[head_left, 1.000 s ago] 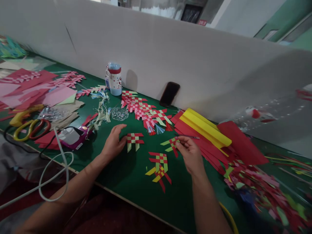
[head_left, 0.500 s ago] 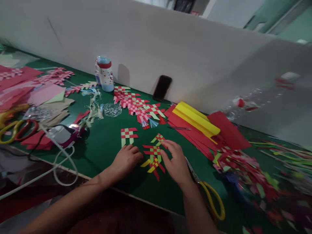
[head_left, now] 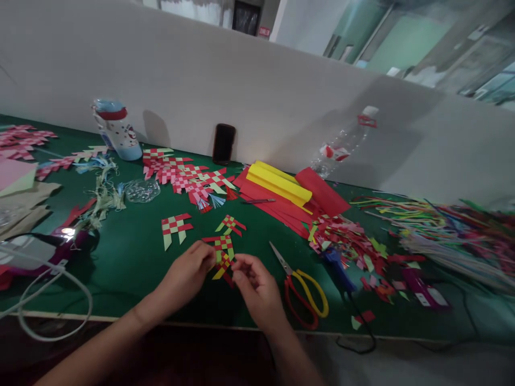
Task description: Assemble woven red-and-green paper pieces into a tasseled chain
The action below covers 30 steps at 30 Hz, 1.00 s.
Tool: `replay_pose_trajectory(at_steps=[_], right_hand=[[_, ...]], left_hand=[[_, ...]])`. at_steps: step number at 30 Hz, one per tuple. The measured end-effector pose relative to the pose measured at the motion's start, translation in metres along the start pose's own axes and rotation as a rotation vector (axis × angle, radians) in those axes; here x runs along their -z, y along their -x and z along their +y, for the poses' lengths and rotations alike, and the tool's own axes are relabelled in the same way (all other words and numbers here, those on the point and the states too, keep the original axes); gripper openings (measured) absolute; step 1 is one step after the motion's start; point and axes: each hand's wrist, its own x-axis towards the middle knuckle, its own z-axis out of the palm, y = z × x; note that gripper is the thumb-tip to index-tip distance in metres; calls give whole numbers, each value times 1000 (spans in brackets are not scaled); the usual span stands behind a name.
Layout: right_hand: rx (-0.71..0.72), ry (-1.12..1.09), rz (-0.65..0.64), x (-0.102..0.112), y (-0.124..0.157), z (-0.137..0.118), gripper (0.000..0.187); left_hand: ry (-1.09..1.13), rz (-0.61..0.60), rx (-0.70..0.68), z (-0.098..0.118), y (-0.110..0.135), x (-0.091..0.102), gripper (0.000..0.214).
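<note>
A red-and-yellow woven paper fish (head_left: 225,261) is between my hands, near the table's front. My left hand (head_left: 191,272) is closed, its fingertips pinched at the fish's left edge. My right hand (head_left: 258,287) has its fingers curled, with thumb and forefinger at the fish's right side. Just behind it lies a red-and-green woven fish (head_left: 223,244), partly covered by the left fingers. Farther back is a smaller red-and-green fish (head_left: 230,223). Another woven piece (head_left: 176,225), with green and red strip ends, lies to the left.
Scissors (head_left: 295,276) lie partly spread right of my right hand. Behind are red and yellow paper sheets (head_left: 277,182), a row of woven fish (head_left: 187,174), a phone (head_left: 224,143) and a bottle (head_left: 118,131). Paper scraps (head_left: 350,241) and a blue glue gun (head_left: 338,271) are rightward.
The view has swung right. My hands have come closer together around the red-and-yellow fish; the right hand has left the small rear fish and its fingers have curled in.
</note>
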Motion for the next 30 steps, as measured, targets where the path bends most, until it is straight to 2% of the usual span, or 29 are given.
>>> replay_pose_trajectory(at_steps=[3, 6, 8, 10, 13, 15, 16, 17, 18, 19, 20, 21, 23, 25, 27, 30], right_hand=[[-44, -130, 47, -7, 2, -3, 22], [-60, -120, 153, -6, 4, -1, 24], [-51, -47, 199, 1, 6, 2, 25], [-17, 92, 268, 19, 6, 6, 27], [55, 383, 514, 71, -6, 15, 28], [102, 604, 723, 120, -22, 26, 31], [131, 721, 782, 146, -31, 34, 32], [157, 819, 758, 169, -39, 42, 33], [174, 907, 666, 190, -46, 50, 34], [187, 1010, 537, 206, -50, 58, 35], [200, 1104, 506, 215, -50, 65, 37], [227, 1156, 491, 218, -47, 70, 39], [299, 1164, 455, 206, -31, 77, 41], [369, 1082, 350, 177, -6, 79, 38], [359, 1081, 213, 144, 19, 81, 39], [288, 1112, 206, 112, 43, 86, 45]], left_hand=[[150, -9, 1, 30, 0, -14, 17], [205, 37, 14, 50, -1, -28, 18], [236, 56, -12, 57, -1, -36, 19], [238, 55, -111, 60, 2, -42, 18], [152, 16, -315, 57, 13, -45, 32], [58, 10, -405, 47, 22, -44, 34], [8, 26, -427, 39, 26, -41, 31], [-45, 52, -428, 30, 30, -36, 29], [-95, 92, -402, 19, 32, -31, 28], [-149, 117, -351, 7, 34, -24, 28], [-197, 154, -297, -6, 35, -16, 27], [-241, 194, -249, -19, 35, -8, 26], [-326, 235, -178, -43, 36, 8, 25], [-381, 249, -136, -63, 37, 21, 24], [-415, 259, -120, -78, 39, 28, 24], [-444, 259, -107, -89, 44, 28, 26]])
